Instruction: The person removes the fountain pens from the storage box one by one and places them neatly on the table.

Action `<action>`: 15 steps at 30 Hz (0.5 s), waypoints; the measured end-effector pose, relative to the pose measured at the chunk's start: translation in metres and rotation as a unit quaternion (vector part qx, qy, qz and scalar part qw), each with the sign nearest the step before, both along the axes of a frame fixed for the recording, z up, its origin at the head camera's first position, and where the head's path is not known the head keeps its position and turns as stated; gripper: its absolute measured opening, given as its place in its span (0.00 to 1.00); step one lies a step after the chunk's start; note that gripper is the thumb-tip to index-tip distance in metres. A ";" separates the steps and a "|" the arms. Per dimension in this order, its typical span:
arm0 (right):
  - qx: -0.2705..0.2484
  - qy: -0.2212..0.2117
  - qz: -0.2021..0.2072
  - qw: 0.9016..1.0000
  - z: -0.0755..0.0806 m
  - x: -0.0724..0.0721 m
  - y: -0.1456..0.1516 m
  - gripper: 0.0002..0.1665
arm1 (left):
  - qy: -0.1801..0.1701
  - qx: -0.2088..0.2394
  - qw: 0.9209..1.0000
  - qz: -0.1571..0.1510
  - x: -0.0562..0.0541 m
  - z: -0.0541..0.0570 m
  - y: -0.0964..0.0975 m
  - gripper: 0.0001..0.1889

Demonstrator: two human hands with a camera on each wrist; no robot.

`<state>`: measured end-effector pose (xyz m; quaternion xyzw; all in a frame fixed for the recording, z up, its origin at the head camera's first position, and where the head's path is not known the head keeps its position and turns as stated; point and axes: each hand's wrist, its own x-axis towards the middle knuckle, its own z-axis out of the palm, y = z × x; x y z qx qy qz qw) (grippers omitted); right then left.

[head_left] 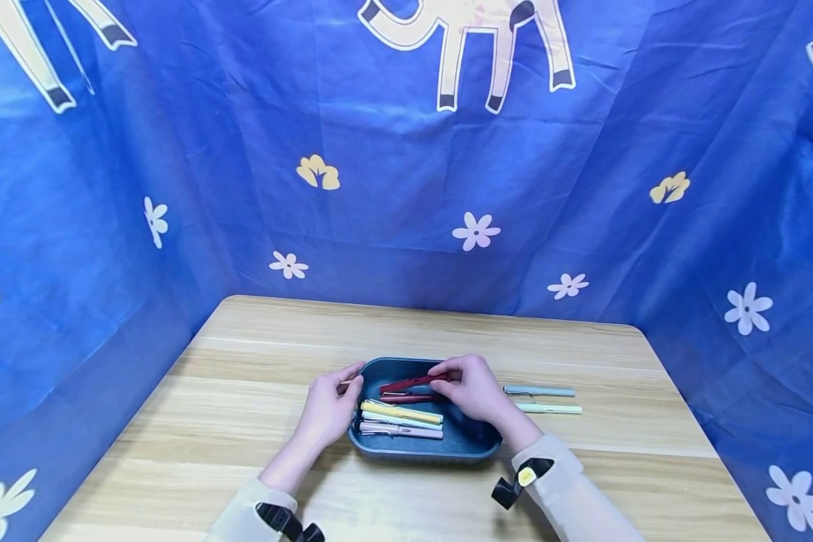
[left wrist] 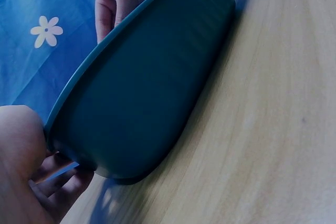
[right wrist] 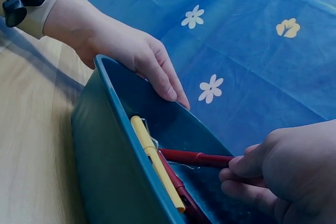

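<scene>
A dark teal plastic bin (head_left: 440, 454) with rounded ends stands on the table. My left hand (head_left: 327, 406) grips its left end, thumb at the rim and fingers against the outer wall. With thumb and fingertips, my right hand (head_left: 473, 388) pinches a red pen (right wrist: 194, 157) inside the bin, low over a dark red pen (right wrist: 181, 192). Toward the bin's near side lie a yellow pen (head_left: 401, 412), a pale pen (head_left: 413, 423) and a lilac pen (head_left: 401, 431), roughly parallel with their clips showing.
Right of the bin, a light blue pen (head_left: 542, 391) and a mint green pen (head_left: 549, 409) lie on the wooden table (head_left: 244, 376). A blue curtain (head_left: 393, 218) with white flowers surrounds the back and sides of the table.
</scene>
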<state>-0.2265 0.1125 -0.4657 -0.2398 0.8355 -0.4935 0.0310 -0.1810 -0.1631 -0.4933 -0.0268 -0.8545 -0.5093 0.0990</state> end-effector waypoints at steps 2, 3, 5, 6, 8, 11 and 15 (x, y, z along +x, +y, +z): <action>-0.005 0.001 -0.003 1.000 0.000 0.000 0.000 0.08 | -0.001 0.002 1.000 0.000 0.000 0.000 0.000 0.19; -0.009 0.002 -0.004 1.000 0.000 0.000 0.001 0.09 | -0.001 0.003 1.000 0.000 0.000 0.000 0.000 0.19; -0.017 0.003 -0.005 1.000 0.000 0.000 0.002 0.09 | -0.003 0.005 1.000 -0.001 0.000 0.000 0.000 0.19; -0.021 0.003 -0.005 1.000 -0.001 0.000 0.002 0.09 | -0.004 0.005 1.000 0.000 0.000 0.000 0.000 0.19; -0.029 0.002 -0.005 1.000 -0.001 0.000 0.004 0.09 | -0.004 0.004 1.000 -0.001 -0.001 0.000 0.000 0.19; -0.040 -0.006 0.000 0.999 -0.002 -0.001 0.007 0.09 | -0.004 0.003 1.000 0.001 -0.001 0.000 0.000 0.18; -0.058 -0.011 0.009 0.998 0.000 0.001 0.013 0.09 | -0.004 0.005 1.000 0.003 -0.002 0.000 -0.001 0.18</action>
